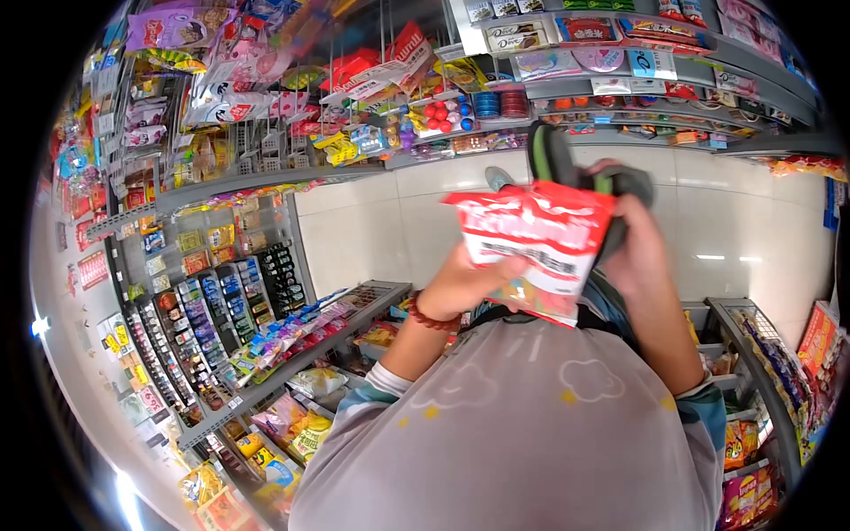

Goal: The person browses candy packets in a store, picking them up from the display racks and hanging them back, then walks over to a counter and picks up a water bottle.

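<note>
In front of my chest, a red and white snack bag (531, 239) is held up in both hands, its print smeared by motion. My left hand (474, 279), with a reddish bead bracelet on the wrist, grips the bag's lower left part, thumb across the front. Around the bag's right edge closes my right hand (633, 243). A black and green object (553, 155) shows just behind the bag, beside the right hand; it is blurred and I cannot make out what it is.
Hanging snack bags (381, 71) and shelves of boxed sweets (584, 31) stand ahead. Small packaged goods fill a rack (221, 310) on the left. Pale floor tiles (354, 234) lie below, and low shelves (761, 354) flank my body.
</note>
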Demonstrator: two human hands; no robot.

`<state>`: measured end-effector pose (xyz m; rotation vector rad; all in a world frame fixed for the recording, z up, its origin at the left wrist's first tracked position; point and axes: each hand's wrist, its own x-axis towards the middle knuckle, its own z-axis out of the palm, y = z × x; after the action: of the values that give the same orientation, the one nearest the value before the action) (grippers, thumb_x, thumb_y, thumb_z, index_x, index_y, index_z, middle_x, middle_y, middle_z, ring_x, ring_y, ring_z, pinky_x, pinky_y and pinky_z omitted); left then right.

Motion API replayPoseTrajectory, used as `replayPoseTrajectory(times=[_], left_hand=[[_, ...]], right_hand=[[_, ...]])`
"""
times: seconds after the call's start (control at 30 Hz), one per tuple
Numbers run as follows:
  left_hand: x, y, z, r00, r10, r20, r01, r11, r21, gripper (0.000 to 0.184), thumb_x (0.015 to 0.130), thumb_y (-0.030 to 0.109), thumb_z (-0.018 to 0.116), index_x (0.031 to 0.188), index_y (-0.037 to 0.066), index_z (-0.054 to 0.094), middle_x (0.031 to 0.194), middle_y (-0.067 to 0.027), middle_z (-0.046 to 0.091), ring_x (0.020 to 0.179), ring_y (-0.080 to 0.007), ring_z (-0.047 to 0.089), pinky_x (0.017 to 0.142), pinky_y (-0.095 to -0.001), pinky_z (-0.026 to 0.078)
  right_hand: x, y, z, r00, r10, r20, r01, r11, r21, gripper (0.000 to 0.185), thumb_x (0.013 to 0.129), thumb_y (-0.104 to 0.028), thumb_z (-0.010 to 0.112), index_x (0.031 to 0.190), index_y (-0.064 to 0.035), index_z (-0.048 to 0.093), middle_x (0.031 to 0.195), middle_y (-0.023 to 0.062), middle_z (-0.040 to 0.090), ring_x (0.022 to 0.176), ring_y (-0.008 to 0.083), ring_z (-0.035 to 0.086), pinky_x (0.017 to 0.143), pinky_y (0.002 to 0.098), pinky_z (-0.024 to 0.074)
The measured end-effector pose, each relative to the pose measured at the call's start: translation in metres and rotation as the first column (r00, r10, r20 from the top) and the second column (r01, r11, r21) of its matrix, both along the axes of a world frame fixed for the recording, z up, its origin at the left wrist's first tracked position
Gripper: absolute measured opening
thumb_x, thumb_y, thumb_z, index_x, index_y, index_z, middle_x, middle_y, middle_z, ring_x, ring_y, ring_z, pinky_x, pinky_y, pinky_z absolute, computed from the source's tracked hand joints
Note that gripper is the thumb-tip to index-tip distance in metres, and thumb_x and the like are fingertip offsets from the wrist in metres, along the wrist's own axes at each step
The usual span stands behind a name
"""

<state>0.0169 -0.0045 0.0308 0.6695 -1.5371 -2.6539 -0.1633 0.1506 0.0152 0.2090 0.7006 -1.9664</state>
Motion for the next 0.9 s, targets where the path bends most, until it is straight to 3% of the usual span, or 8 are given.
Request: replayPoseTrajectory(times=[0.1,0.13,0.2,0.3,0.4,0.63,0.77,0.9], left_hand=[[-0.010,0.020,-0.007,0.998,-0.043,-0.047,0.036,0.989,-0.147,0.043,0.099,0.021,0.067,0.135,0.001,0.053,0.124,-0.0055,0.065,0.109,-0.0130,0.062,0.089,-0.0304,0.055],[-0.009,0.019,-0.011,0.997,-0.039,-0.065,0.030,0.990,-0.139,0.043,0.099,0.021,0.067,0.135,0.001,0.053,0.124,-0.0055,0.065,0.109,-0.0130,0.062,0.089,-0.0304,0.055],[-0.004,0.014,-0.016,0.999,0.038,0.002,-0.037,0.994,-0.101,0.041,0.101,0.022,0.064,0.134,0.000,0.054,0.124,-0.0036,0.064,0.115,-0.0116,0.057,0.101,-0.0308,0.046],[-0.002,-0.011,-0.019,0.986,0.160,0.044,-0.153,0.979,-0.136,0.037,0.104,0.026,0.059,0.130,0.000,0.057,0.122,-0.0036,0.065,0.111,-0.0118,0.060,0.095,-0.0297,0.049],[-0.001,-0.057,-0.041,0.978,0.204,0.052,-0.181,0.943,-0.280,0.035,0.105,0.028,0.057,0.124,-0.001,0.062,0.113,-0.0042,0.069,0.103,-0.0111,0.062,0.090,-0.0303,0.052],[-0.008,-0.181,-0.118,0.948,0.173,0.267,0.016,0.811,-0.585,0.045,0.104,0.040,0.055,0.116,-0.002,0.065,0.090,-0.0071,0.073,0.075,-0.0115,0.065,0.068,-0.0317,0.054],[-0.031,-0.237,-0.160,0.968,0.151,0.199,0.047,0.672,-0.739,0.050,0.104,0.046,0.052,0.110,-0.001,0.068,0.093,-0.0128,0.074,0.082,-0.0201,0.070,0.075,-0.0357,0.053],[-0.060,-0.273,-0.180,0.980,0.082,0.183,0.063,0.742,-0.667,0.046,0.106,0.040,0.048,0.114,-0.001,0.066,0.095,-0.0146,0.074,0.087,-0.0246,0.070,0.080,-0.0379,0.052]], right_hand=[[0.025,-0.006,-0.032,0.989,0.145,0.031,-0.132,0.956,-0.261,0.027,0.093,-0.008,0.052,0.119,-0.0026,0.058,0.115,0.0095,0.065,0.102,0.0196,0.066,0.091,0.0377,0.0551],[0.024,-0.003,-0.039,0.987,0.161,0.001,-0.159,0.974,-0.160,0.035,0.100,-0.029,0.054,0.119,-0.0001,0.055,0.122,0.0133,0.065,0.110,0.0212,0.066,0.098,0.0391,0.0528],[0.014,0.001,-0.035,0.982,0.186,0.045,-0.185,0.983,-0.010,0.034,0.100,-0.026,0.052,0.121,-0.0001,0.055,0.124,0.0144,0.065,0.113,0.0227,0.066,0.099,0.0405,0.0522],[0.010,0.000,-0.017,0.981,0.151,0.124,-0.170,0.972,0.162,0.026,0.096,-0.008,0.048,0.120,-0.0030,0.058,0.114,0.0109,0.067,0.107,0.0224,0.067,0.096,0.0401,0.0550],[0.025,-0.002,-0.028,0.980,0.194,-0.042,-0.173,0.941,0.291,0.027,0.092,-0.007,0.048,0.116,-0.0021,0.060,0.112,0.0095,0.067,0.104,0.0204,0.067,0.092,0.0367,0.0550],[0.038,-0.056,-0.037,1.000,0.023,0.015,-0.027,0.924,0.382,0.038,0.084,-0.005,0.049,0.119,-0.0002,0.060,0.105,0.0076,0.065,0.097,0.0198,0.064,0.088,0.0313,0.0520],[0.057,-0.081,-0.038,0.998,-0.059,0.031,0.042,0.919,0.393,0.039,0.083,-0.006,0.049,0.120,-0.0005,0.060,0.106,0.0077,0.066,0.098,0.0207,0.064,0.088,0.0320,0.0517],[0.071,-0.095,-0.043,0.978,-0.188,0.085,0.135,0.895,0.426,0.039,0.083,-0.007,0.050,0.120,-0.0001,0.061,0.107,0.0079,0.067,0.097,0.0206,0.064,0.088,0.0317,0.0511]])
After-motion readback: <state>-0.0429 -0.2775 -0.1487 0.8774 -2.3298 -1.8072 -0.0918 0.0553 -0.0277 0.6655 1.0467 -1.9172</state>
